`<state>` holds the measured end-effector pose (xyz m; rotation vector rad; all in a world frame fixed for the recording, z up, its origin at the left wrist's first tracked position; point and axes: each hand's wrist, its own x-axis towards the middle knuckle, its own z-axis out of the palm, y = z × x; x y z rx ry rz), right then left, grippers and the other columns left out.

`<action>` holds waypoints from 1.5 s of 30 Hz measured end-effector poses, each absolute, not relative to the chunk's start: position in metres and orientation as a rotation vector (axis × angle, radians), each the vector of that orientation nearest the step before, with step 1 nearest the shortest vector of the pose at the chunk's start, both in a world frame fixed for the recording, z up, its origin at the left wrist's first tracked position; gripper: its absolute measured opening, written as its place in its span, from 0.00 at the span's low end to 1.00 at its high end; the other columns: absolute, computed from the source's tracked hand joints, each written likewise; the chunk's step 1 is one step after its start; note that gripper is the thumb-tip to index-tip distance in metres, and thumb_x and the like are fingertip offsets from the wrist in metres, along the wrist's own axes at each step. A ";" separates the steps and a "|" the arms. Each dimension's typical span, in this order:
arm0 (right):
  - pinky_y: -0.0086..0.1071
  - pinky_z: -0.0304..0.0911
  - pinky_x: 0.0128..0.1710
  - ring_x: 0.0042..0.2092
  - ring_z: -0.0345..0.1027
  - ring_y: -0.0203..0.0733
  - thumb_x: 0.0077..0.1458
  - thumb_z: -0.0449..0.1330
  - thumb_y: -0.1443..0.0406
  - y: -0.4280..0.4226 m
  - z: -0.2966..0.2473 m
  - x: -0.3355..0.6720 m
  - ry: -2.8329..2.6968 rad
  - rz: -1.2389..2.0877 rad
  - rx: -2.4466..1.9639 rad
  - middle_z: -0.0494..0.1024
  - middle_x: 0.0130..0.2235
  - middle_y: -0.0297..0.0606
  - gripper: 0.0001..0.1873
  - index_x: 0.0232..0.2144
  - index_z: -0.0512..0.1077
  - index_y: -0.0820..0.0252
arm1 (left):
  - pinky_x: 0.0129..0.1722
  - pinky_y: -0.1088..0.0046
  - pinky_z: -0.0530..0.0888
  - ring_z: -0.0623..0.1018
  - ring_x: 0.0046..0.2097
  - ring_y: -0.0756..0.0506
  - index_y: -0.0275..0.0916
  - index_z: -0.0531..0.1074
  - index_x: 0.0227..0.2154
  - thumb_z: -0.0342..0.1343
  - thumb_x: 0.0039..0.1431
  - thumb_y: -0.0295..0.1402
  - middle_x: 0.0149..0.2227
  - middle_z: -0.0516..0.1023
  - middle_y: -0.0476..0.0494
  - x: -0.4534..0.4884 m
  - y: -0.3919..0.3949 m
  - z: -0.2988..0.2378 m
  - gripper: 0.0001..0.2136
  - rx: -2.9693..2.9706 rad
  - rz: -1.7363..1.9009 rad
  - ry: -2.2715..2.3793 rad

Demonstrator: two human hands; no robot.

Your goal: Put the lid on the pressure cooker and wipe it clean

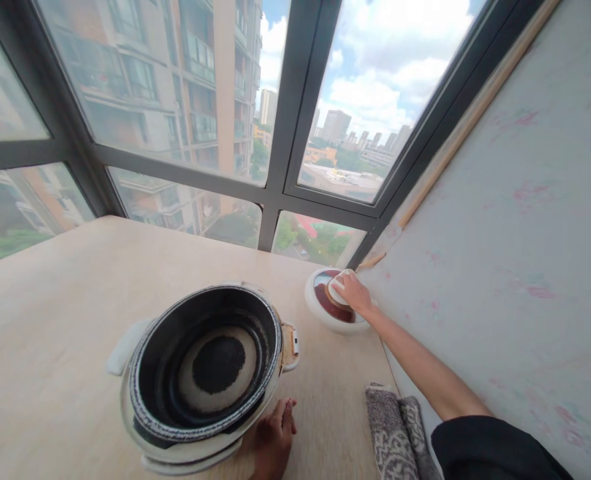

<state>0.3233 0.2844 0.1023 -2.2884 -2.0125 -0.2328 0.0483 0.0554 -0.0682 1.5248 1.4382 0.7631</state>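
My right hand (352,292) reaches far forward, its fingers closed around the pale knob of a lid (320,313). The lid is round, with a white rim and a dark brown-red glassy centre, and it sits at the back right of the wooden surface by the wall. Nearer to me stands a white electric cooking pot (131,427) with a worn black inner bowl (158,363), uncovered, with residue on its bottom. Beside the pot's lower right edge is my left hand (275,430), fingers loosely curled together with nothing visible in them.
A folded grey patterned cloth (392,430) lies at the right edge of the light wooden surface (50,313). Dark window frames (275,197) bound the back, and a flowered wall (500,233) closes off the right side. A white piece (128,347) projects left of the pot.
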 end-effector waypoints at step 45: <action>0.34 0.62 0.45 0.44 0.69 0.45 0.63 0.61 0.51 0.177 0.253 0.079 -2.415 0.081 -1.039 0.75 0.43 0.41 0.21 0.50 0.72 0.60 | 0.32 0.71 0.64 0.76 0.30 0.46 0.39 0.67 0.28 0.50 0.62 0.39 0.27 0.76 0.46 0.037 0.047 -0.054 0.11 1.487 0.831 1.386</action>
